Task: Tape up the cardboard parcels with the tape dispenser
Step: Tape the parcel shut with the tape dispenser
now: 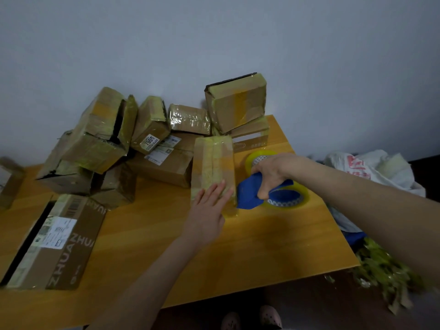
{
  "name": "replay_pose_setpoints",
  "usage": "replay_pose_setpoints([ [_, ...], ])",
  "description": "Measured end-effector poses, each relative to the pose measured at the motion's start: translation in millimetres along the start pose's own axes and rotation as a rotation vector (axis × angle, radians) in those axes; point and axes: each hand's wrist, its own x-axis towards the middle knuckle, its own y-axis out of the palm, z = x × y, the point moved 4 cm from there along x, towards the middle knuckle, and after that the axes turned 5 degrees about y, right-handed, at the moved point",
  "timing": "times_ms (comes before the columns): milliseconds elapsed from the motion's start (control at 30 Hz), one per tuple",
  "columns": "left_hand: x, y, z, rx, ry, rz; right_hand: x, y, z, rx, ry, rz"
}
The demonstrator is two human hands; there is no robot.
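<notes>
Hands at a parcel (213, 163), mid-frame.
The left hand (208, 208) lay flat and spread on the parcel; just right of it, the right hand (273, 173) gripped the blue tape dispenser (250, 195).

Taped parcel (213, 167) beside blue dispenser (248, 195)

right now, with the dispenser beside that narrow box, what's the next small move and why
Probably swing the tape dispenser left onto the near end of the narrow parcel to start a strip: the right hand grips it just beside that parcel, and the left hand lies flat on the near end, steadying it.
</notes>
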Motion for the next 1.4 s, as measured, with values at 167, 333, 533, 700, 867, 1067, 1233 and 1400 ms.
replay_pose_setpoints([
  [167, -2, -1, -2, 0.025, -0.012, -0.007, -11, 2, 10, -0.072, 0.052, -0.048],
  [333, -2, -6, -3, 0.012, -0.003, -0.007, -21, 24, 4, 0.089, 0.057, 0.039],
  [533, 2, -9, 0, -0.011, -0.001, 0.018, -28, 66, -34, 0.661, 0.021, -0.010],
  [700, 0, -7, 0, 0.024, -0.006, 0.017, -18, 77, -56, 1.315, 0.109, -0.139],
  [867, 0, -3, 0, 0.000, -0.026, 0.015, 5, 132, -30, 1.679, 0.252, 0.010],
  [1067, 0, -13, 0, -0.253, -0.037, -0.064, 27, 150, -25, 1.704, 0.272, 0.008],
  [1233, -12, -38, 37, -0.580, -0.432, -0.443, 33, 141, -20, 1.587, 0.222, -0.079],
  [1400, -9, -25, 38, -0.710, -0.546, -0.216, 33, 132, -13, 1.404, 0.166, -0.135],
])
